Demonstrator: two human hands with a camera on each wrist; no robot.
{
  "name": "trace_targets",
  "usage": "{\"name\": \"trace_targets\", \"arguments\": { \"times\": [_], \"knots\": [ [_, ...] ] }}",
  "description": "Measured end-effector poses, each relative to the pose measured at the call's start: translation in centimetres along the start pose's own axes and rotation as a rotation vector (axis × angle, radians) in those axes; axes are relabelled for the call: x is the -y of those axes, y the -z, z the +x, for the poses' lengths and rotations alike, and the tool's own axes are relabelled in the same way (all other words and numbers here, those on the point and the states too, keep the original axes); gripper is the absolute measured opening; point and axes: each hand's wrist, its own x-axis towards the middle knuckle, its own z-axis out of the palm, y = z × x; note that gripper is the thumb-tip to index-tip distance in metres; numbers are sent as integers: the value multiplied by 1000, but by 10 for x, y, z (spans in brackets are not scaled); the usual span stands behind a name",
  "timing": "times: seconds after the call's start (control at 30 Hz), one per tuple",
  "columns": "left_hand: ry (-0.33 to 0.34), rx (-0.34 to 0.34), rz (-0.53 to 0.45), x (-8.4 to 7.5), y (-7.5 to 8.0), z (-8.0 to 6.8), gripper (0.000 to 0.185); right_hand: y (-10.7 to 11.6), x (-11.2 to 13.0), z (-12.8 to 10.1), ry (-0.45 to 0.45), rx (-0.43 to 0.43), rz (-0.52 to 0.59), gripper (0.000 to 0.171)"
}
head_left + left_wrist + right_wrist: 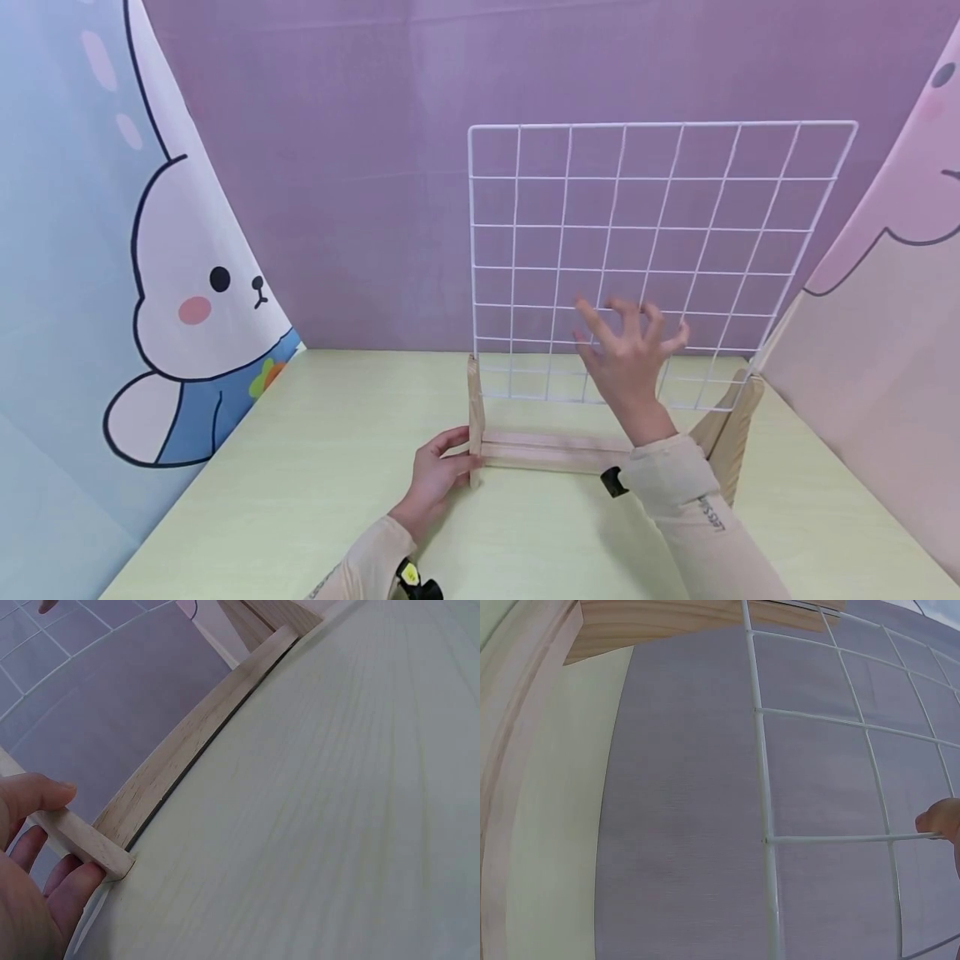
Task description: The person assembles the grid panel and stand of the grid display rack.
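Observation:
A white wire grid panel [561, 226] stands upright between the two wooden side pieces of a stand [555, 456]. Low on the stand, my left hand [437, 473] grips the left side piece [475, 400]. The left wrist view shows the thumb on one face of that wooden piece [94, 844] and fingertips against another. My right hand [628, 360] is spread in front of the grid's lower middle, fingers apart and slightly bent. In the right wrist view its thumb [937, 817] lies right at a wire; the other fingers are mostly hidden there.
The stand sits on a pale wood-grain table [352, 433]. A purple backdrop [337, 167] hangs behind, with a cartoon-printed cloth [60, 275] at the left and another printed cloth [892, 350] at the right. The right wooden side piece [735, 433] is partly behind my right forearm.

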Motion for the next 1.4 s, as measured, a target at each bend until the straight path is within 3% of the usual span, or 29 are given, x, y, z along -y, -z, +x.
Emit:
{"name": "trace_targets", "arguments": {
  "times": [0.37,1.13,1.4],
  "knots": [
    [11,-3,-1,1,0,2,50,1,1,-5,8,5,-5,33],
    [-18,5,1,2,0,1,50,1,0,-27,11,18,-3,42],
    [0,-7,1,2,0,3,50,2,1,-36,23,33,-9,45]
  ]
}}
